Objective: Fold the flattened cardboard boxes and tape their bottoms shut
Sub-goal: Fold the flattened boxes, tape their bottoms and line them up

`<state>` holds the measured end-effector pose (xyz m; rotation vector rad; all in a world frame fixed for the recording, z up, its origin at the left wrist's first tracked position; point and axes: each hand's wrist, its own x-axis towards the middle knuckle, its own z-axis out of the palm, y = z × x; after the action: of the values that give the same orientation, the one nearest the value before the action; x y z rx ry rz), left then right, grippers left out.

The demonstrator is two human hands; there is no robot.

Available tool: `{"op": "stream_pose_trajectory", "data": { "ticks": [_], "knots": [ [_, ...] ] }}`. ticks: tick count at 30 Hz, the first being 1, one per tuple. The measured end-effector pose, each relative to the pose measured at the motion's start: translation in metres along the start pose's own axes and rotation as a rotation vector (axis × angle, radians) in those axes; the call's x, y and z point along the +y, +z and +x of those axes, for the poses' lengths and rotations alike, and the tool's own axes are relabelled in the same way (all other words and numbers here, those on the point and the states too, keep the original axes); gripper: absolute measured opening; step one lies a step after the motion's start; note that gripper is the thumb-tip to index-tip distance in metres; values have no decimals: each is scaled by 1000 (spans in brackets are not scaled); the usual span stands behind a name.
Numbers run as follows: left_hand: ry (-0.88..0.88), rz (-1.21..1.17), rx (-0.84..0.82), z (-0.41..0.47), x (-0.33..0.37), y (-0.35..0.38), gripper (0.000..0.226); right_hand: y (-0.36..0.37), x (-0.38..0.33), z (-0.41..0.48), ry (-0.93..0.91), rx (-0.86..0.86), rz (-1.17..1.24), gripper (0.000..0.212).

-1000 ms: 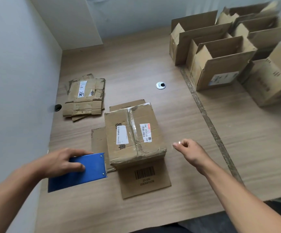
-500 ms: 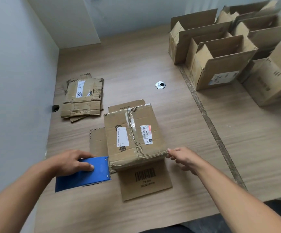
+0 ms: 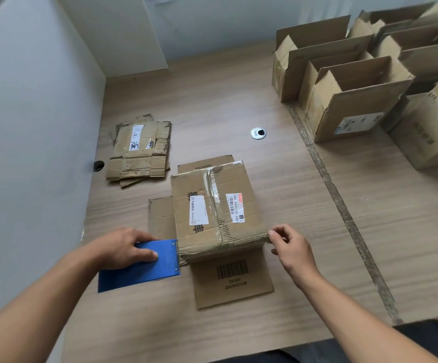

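Cardboard box (image 3: 216, 208), hands (image 3: 123, 247) (image 3: 292, 248) flanking

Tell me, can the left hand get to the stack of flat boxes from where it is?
Probably yes. The left hand rests on the blue tool, and the flat boxes lie farther back on the same side, with only bare table between them. It would have to let go of the tool first.

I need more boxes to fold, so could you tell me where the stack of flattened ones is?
The stack of flattened boxes lies on the left of the desk near the wall, beyond the taped box.
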<state>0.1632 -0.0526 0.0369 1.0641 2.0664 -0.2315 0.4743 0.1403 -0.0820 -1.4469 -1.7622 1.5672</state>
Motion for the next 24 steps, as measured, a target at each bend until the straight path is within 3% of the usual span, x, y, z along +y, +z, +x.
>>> {"op": "stream_pose_trajectory", "data": {
  "ticks": [13, 20, 24],
  "knots": [
    [-10, 8, 16, -5, 6, 0, 37, 15, 11, -6, 36, 19, 197, 21],
    [-7, -2, 4, -4, 4, 1, 39, 10, 13, -2, -380, 124, -259, 16],
    [-7, -31, -1, -2, 3, 4, 37, 1, 4, 19, -617, -35, -460, 52]
  ]
}}
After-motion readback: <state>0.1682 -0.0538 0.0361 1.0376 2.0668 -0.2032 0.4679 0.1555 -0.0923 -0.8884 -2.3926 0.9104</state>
